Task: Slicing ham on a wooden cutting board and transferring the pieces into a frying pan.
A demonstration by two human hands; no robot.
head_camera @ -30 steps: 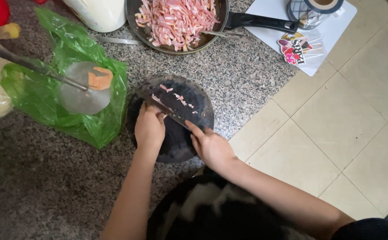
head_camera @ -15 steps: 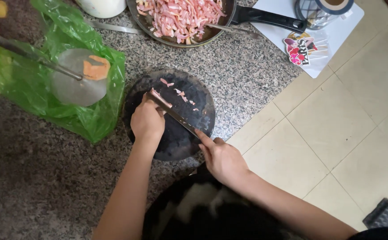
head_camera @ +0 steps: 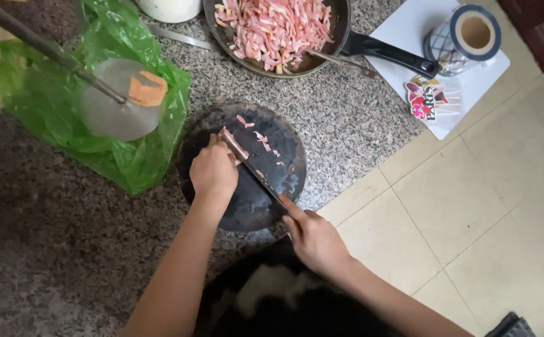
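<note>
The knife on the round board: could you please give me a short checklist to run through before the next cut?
1. Right hand grips the knife by its handle: ok.
2. Left hand has fingers curled, pinning the meat at the blade tip; whether the fingertips are clear of the edge: cannot tell.
3. Round dark board lies flat on the granite counter: ok, though its near rim sits close to the counter edge.
4. Cut pink strips lie loose on the board beyond the blade, out of its path: ok.
5. Pan of sliced meat is within reach behind the board: ok.
</note>
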